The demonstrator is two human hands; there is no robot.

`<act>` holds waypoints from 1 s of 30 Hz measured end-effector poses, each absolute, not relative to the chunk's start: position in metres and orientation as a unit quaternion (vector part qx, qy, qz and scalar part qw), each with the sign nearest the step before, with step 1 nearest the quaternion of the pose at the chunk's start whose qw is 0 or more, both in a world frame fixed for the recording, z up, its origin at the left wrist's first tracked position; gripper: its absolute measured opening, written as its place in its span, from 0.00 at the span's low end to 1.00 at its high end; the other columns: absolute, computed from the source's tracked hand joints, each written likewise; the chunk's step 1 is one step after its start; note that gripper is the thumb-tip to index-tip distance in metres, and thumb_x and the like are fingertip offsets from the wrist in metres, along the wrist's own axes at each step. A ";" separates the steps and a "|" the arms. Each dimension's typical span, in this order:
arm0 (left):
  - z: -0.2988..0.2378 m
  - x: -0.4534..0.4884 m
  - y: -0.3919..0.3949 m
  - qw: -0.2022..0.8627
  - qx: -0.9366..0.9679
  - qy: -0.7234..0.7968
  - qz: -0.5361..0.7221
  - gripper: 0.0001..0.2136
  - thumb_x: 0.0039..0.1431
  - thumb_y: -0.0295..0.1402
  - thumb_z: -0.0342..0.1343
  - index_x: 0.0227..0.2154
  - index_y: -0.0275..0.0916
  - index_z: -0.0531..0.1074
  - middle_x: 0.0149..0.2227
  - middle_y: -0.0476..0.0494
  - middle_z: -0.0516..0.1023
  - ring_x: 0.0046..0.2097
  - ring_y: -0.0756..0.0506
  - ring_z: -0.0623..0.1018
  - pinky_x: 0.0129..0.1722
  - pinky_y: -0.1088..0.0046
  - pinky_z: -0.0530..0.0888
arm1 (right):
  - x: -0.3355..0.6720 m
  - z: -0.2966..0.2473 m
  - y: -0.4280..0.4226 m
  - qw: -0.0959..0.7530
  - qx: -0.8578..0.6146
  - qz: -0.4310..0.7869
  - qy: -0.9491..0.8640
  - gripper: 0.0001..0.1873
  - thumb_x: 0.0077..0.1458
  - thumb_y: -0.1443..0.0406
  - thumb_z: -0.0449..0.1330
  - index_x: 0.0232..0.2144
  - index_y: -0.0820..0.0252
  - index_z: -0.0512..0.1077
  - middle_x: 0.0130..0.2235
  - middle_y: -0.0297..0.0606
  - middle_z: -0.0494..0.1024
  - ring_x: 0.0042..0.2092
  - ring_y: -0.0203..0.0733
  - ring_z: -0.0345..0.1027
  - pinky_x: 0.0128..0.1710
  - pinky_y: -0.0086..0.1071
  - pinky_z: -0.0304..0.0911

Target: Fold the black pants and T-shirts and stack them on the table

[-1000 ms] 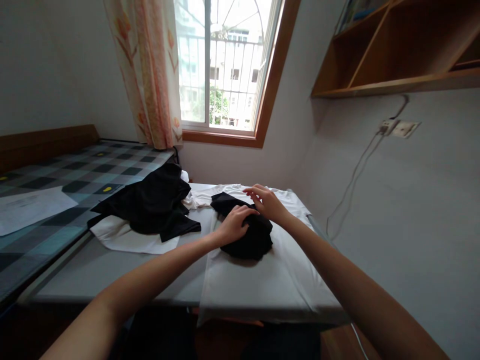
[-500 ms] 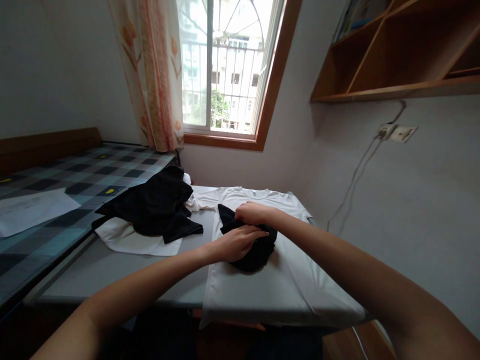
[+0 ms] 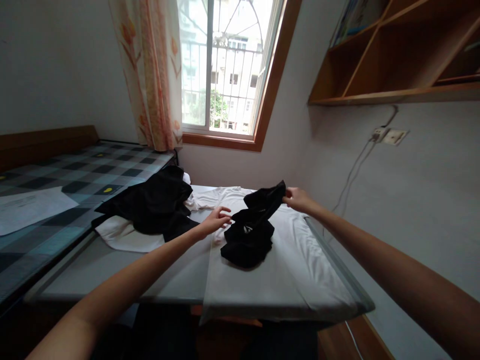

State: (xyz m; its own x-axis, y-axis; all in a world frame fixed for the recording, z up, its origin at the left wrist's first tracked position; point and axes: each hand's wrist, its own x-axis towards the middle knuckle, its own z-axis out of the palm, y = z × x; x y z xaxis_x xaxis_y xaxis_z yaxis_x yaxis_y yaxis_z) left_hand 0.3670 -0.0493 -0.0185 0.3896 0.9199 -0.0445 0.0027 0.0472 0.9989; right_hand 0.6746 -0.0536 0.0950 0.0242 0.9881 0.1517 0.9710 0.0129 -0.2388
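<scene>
A crumpled black garment (image 3: 248,236) lies on a white T-shirt (image 3: 277,270) spread flat over the grey table (image 3: 93,270). My right hand (image 3: 296,199) pinches one edge of the black garment and holds it lifted toward the right. My left hand (image 3: 214,221) hovers at the garment's left side, fingers apart and slightly curled, holding nothing.
A heap of black clothes (image 3: 152,202) over another white garment (image 3: 123,239) lies at the table's left. A bed with a checked cover (image 3: 56,185) and a white paper sheet (image 3: 26,207) stands on the left. Window, curtain, wall shelf and a socket with a cable are behind and right.
Both hands were pressed on the black garment. My right hand has since pulled one edge up and to the right, and my left hand has come off it and moved left.
</scene>
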 end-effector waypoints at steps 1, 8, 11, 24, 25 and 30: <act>-0.022 0.369 -0.049 0.620 0.575 0.400 0.354 0.15 0.47 0.25 0.61 0.40 0.37 0.70 0.36 0.42 0.80 0.36 0.46 0.79 0.35 0.72 0.72 | 0.681 0.085 -0.059 0.079 -0.706 0.046 -0.702 0.07 0.50 0.65 0.58 0.30 0.62 0.75 0.32 0.43 0.80 0.34 0.43 0.74 0.32 0.30 0.63; -0.034 0.394 -0.038 0.578 0.595 0.451 0.330 0.12 0.45 0.27 0.63 0.36 0.37 0.75 0.26 0.51 0.76 0.24 0.52 0.72 0.22 0.80 0.66 | 0.708 0.052 -0.086 -0.173 -0.737 0.019 -0.653 0.09 0.41 0.72 0.63 0.29 0.60 0.78 0.37 0.49 0.81 0.41 0.54 0.75 0.36 0.40 0.68; -0.030 0.400 -0.029 0.589 0.612 0.438 0.294 0.12 0.45 0.34 0.65 0.33 0.36 0.75 0.20 0.54 0.71 0.19 0.54 0.66 0.19 0.80 0.62 | 0.718 0.057 -0.077 -0.080 -0.710 0.023 -0.699 0.10 0.46 0.68 0.61 0.34 0.60 0.78 0.40 0.50 0.81 0.43 0.52 0.75 0.40 0.40 0.68; -0.008 0.385 -0.018 0.531 0.666 0.431 0.299 0.08 0.34 0.23 0.65 0.23 0.34 0.76 0.21 0.50 0.75 0.26 0.47 0.74 0.27 0.74 0.70 | 0.735 0.043 -0.075 0.048 -0.676 0.120 -0.726 0.09 0.41 0.69 0.59 0.28 0.63 0.78 0.27 0.39 0.77 0.32 0.42 0.70 0.33 0.32 0.64; -0.001 0.379 -0.016 0.507 0.681 0.423 0.316 0.09 0.34 0.22 0.64 0.24 0.34 0.77 0.22 0.50 0.76 0.27 0.47 0.75 0.29 0.73 0.71 | 0.737 0.051 -0.073 0.112 -0.680 0.084 -0.720 0.08 0.42 0.68 0.58 0.27 0.63 0.77 0.29 0.40 0.77 0.33 0.43 0.70 0.35 0.34 0.64; 0.041 0.362 -0.008 0.378 0.683 0.393 0.487 0.07 0.45 0.29 0.61 0.29 0.35 0.78 0.31 0.46 0.79 0.37 0.43 0.77 0.39 0.71 0.73 | 0.732 0.086 -0.060 0.496 -0.562 0.098 -0.654 0.15 0.49 0.57 0.58 0.38 0.57 0.71 0.37 0.40 0.76 0.39 0.44 0.71 0.41 0.37 0.66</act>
State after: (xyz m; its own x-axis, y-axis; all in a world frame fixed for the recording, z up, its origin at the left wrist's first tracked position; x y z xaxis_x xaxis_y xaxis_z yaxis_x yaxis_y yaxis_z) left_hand 0.3618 -0.0076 0.0413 0.2170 0.9043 0.3676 0.1690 -0.4057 0.8982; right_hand 0.7323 -0.0603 0.0864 0.1248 0.8332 0.5388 0.6377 0.3486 -0.6869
